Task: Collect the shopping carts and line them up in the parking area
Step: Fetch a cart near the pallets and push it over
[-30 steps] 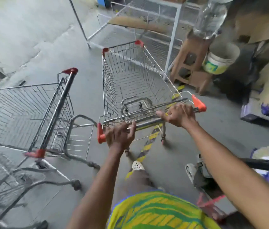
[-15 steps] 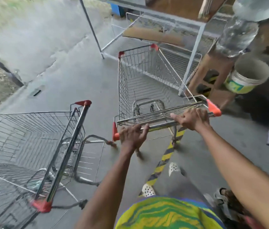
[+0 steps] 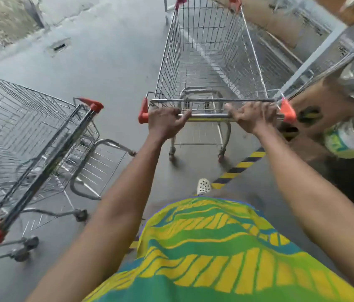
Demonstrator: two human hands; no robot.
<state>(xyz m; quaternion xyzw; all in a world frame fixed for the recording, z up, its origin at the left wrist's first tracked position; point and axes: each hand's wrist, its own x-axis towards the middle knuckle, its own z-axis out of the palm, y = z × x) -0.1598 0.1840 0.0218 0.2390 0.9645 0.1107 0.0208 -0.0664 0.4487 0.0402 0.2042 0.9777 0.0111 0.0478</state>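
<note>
The person stands behind a shopping cart and holds its handle bar with both hands. The left hand grips the bar near the left orange end cap, with the fingers curled over the top of the bar. The right hand grips the same bar near the right orange end cap, also with the fingers wrapped around it. Both arms are stretched forward. The cart's wire basket is empty and points away from the person, in the middle of the view, on the grey concrete floor.

To the left stands a second cart, turned at an angle, apart from the held cart. Its dark handle bar runs diagonally and has red caps at both ends. Its child-seat flap hangs open toward the held cart.

A yellow and black striped line is painted on the floor under the right arm, beside the rear wheels of the held cart. One white perforated shoe is visible next to this line. The person wears a green and yellow patterned shirt. On the right, a green and white bucket stands near the cart; this area is blurred.
</note>
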